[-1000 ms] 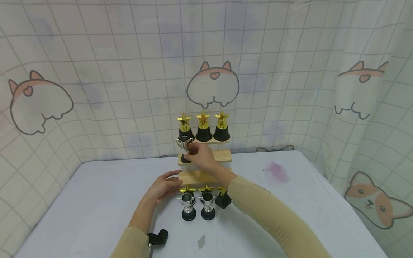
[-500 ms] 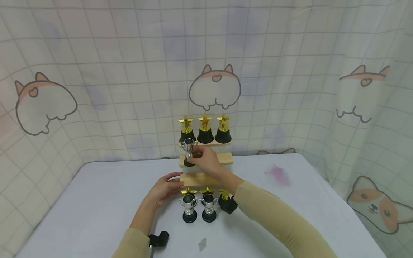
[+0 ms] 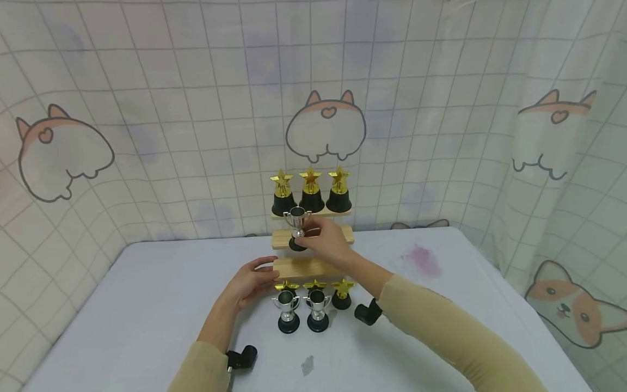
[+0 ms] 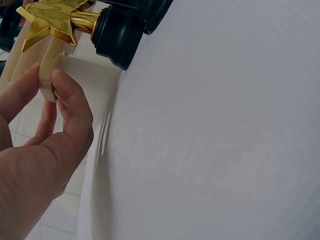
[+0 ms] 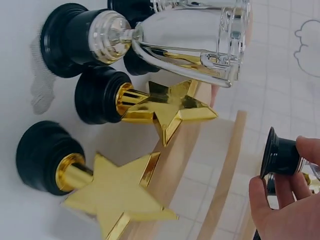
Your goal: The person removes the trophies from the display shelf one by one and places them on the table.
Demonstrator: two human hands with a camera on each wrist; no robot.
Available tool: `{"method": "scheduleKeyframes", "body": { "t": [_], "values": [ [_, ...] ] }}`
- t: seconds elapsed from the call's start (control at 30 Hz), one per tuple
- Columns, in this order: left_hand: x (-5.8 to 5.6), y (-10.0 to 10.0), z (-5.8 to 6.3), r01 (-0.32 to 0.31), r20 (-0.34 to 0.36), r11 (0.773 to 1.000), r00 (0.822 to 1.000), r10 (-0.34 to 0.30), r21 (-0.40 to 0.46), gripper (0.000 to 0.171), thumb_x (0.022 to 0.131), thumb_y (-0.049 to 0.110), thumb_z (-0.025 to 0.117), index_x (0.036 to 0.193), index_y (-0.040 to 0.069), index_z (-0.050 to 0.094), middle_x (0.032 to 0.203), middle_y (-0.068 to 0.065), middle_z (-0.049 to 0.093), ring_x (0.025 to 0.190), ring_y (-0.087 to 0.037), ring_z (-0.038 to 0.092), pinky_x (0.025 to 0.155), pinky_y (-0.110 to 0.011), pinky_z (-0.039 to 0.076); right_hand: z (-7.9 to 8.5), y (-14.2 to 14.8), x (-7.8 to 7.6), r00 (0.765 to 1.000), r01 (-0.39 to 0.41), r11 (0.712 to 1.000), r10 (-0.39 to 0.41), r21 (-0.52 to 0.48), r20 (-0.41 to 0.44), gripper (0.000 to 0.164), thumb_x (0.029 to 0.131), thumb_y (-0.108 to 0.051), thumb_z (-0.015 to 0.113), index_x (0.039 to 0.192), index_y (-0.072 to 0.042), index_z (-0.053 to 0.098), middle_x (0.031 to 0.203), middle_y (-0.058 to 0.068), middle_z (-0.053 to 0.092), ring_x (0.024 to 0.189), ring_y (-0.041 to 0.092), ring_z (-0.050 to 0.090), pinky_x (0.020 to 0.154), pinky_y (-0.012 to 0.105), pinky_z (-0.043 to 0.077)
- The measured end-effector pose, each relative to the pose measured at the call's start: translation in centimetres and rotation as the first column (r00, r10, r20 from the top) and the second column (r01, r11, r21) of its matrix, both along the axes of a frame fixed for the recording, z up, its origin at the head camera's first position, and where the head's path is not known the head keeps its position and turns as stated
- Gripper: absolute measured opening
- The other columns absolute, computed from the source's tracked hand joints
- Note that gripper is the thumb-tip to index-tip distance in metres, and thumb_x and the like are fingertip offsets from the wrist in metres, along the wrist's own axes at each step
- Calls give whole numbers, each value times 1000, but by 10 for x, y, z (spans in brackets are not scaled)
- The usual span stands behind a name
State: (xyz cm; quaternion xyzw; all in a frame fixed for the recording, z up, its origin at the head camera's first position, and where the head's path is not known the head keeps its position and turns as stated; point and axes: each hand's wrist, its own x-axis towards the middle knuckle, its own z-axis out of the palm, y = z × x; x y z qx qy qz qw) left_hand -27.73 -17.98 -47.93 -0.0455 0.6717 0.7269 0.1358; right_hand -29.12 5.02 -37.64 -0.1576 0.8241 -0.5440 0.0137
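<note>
My right hand [image 3: 329, 240] pinches a small silver trophy cup [image 3: 296, 216] low down, near its black base [image 5: 281, 156]. The cup stands upright over the left-middle part of the middle wooden shelf [image 3: 281, 239]. My left hand [image 3: 249, 281] grips the left end of the lowest wooden shelf [image 3: 296, 268]; in the left wrist view its thumb and fingers close around the board end [image 4: 47, 75]. Three gold star trophies [image 3: 311, 190] with black bases line the top shelf [image 3: 323, 213].
In front of the shelves, two silver trophy cups [image 3: 318, 311] stand on the white table [image 3: 161, 305]. Several gold star trophies [image 3: 342, 291] stand just behind and beside them. A grey patch [image 3: 307, 365] lies nearer the front edge. Behind hangs a checked curtain [image 3: 196, 136].
My right hand has moved to the right along the middle shelf with the silver trophy cup, from its left end toward the middle. The left hand keeps its grip on the lowest shelf.
</note>
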Motion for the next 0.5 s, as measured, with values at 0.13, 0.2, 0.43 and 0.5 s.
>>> {"method": "scheduleKeyframes", "body": {
  "t": [0.13,0.2,0.43,0.5],
  "values": [
    [0,0,0,-6,3,1000,1000,6,8,58,95,1,70,148,0,47,136,-25,56,105,-25,66,85,-36,58,2,9,8,1000,6,1000,-6,-1,-6,23,91,-15,79,111,-9,68,114,4,69,114,27,66,91,39,57],
    [0,1,0,-9,1,1000,1000,9,9,58,94,1,70,148,-1,47,136,-25,56,104,-25,66,84,-35,58,2,13,12,1000,9,1000,-9,-8,-8,22,90,-14,79,109,-8,68,113,4,69,113,27,66,90,39,57],
    [-1,0,0,-3,-2,1000,1000,3,11,59,94,0,69,149,-1,46,137,-26,56,105,-25,67,85,-34,58,3,26,24,1000,15,1000,-15,-6,11,23,90,-13,80,110,-7,69,111,4,70,111,26,67,89,38,57],
    [0,0,0,-1,-5,1000,1000,1,15,59,94,0,69,149,-2,46,137,-26,56,105,-25,66,85,-34,58,2,31,27,1000,7,1000,-7,-16,13,23,90,-13,80,110,-7,70,111,4,71,111,27,67,89,38,57]
  ]
}}
